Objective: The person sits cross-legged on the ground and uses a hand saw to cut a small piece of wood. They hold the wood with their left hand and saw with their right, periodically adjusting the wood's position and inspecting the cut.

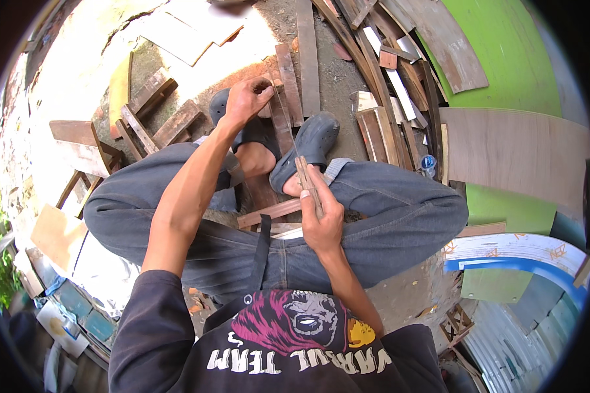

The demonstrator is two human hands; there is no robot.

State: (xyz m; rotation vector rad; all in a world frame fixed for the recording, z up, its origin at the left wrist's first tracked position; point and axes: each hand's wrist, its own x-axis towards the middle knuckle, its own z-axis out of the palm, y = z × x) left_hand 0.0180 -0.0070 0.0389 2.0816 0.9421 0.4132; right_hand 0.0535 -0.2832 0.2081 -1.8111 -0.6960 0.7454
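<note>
My right hand [321, 213] grips a short bundle of thin wooden slats [306, 178], holding it above my knees. My left hand [246, 98] reaches forward past my feet, fingers pinched on one end of a thin stick [283, 118] that runs from that hand back toward the bundle. Under the left hand a reddish wooden plank [285, 88] lies on the ground. My feet wear dark clogs [311, 141], and my legs are in grey trousers.
Scrap planks and boards [380, 131] lie piled ahead and to the right. A brown plywood sheet [514, 150] leans on a green wall [505, 59]. Wooden offcuts [144, 118] sit to the left. A blue and white curved panel [518, 255] lies at the right.
</note>
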